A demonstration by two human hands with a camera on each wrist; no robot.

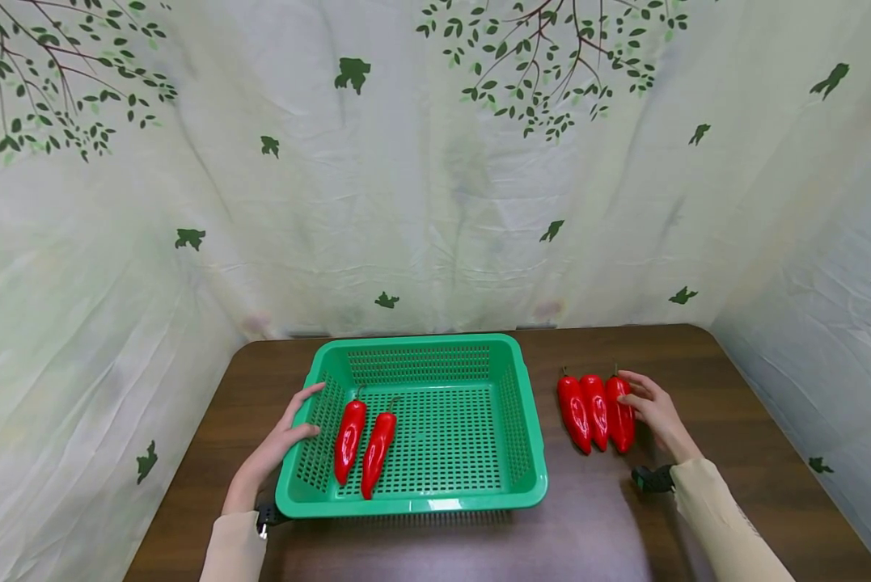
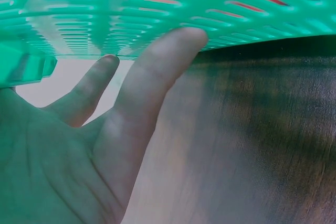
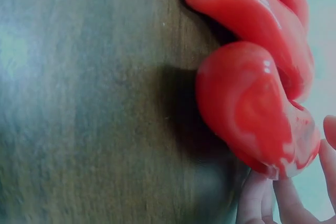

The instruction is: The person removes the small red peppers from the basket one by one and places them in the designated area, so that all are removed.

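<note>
My left hand is at the left side of a green plastic basket, its thumb and fingers spread. The left wrist view shows the thumb fairly straight against the slotted outer wall. Two red chili peppers lie inside, on the basket's left half. To the right of the basket my right hand reaches over the rightmost pepper of a group of three. In the right wrist view its fingers touch that pepper's side, while another fingertip stays slightly apart.
Beside that pepper lie two more red peppers in a tight row on the brown wooden table. A pale curtain with printed leaves hangs behind the table and along both sides.
</note>
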